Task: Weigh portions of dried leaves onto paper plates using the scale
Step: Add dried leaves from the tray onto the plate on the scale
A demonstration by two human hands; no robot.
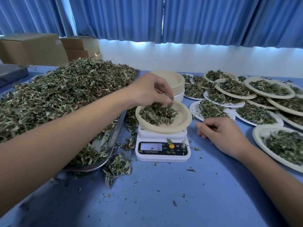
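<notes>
Left hand [154, 90] is pinching leaves [155, 116] above the plate [184, 119] sitting on the scale [164, 157] — right hand [219, 135] is idling, loosely curled, at the scale's 3 o'clock. Releasing gradually, eyeing the display [151, 146], is wisest.

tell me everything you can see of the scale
The scale is white, plastic-looking, level on the blue table, display toward the person. Its dark front panel has a lit screen seemingly reading 6, an orange button and an M key. A paper plate of dried leaves sits on its platform; leaf bits lie on the panel.
</notes>
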